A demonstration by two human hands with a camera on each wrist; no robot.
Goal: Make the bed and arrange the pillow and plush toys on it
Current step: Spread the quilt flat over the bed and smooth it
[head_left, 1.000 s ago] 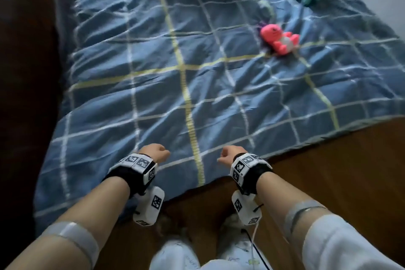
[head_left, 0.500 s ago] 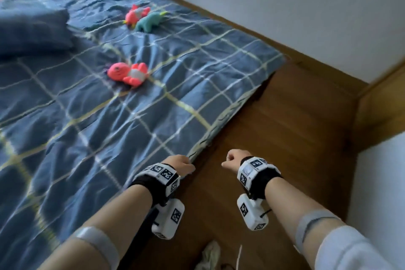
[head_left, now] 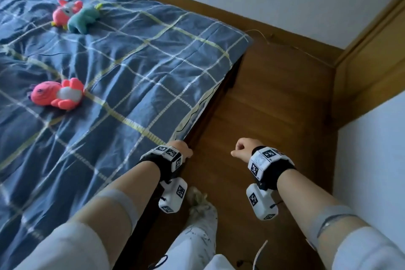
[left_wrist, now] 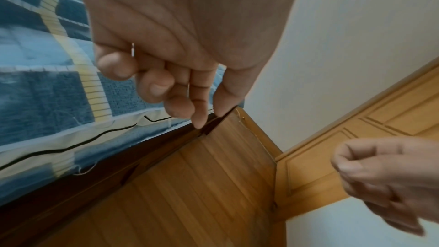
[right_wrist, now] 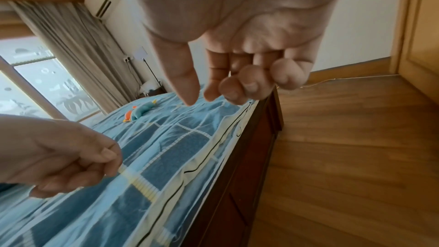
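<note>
A blue checked quilt (head_left: 131,68) lies spread over the bed, wrinkled in the middle. On it rest a pink plush (head_left: 55,94) at the left, and further back another pink plush (head_left: 63,12) touching a teal plush (head_left: 84,18). No pillow shows. My left hand (head_left: 180,149) hovers at the quilt's near edge; the left wrist view has its fingers (left_wrist: 180,89) loosely curled and holding nothing. My right hand (head_left: 242,149) hangs over the floor beside the bed, and in the right wrist view its fingers (right_wrist: 225,85) are loosely curled and empty.
A dark wooden bed frame (head_left: 203,129) runs under the quilt's edge. Wooden floor (head_left: 274,105) lies to the right, bounded by white walls and a light wooden door (head_left: 372,68). A thin cable runs along the skirting. My slippered foot (head_left: 201,206) stands by the frame.
The view has swung right along the foot of the bed and the pillow has left the view. Both hands have moved from the quilt's edge towards the bed's right corner, the right one over the floor.
</note>
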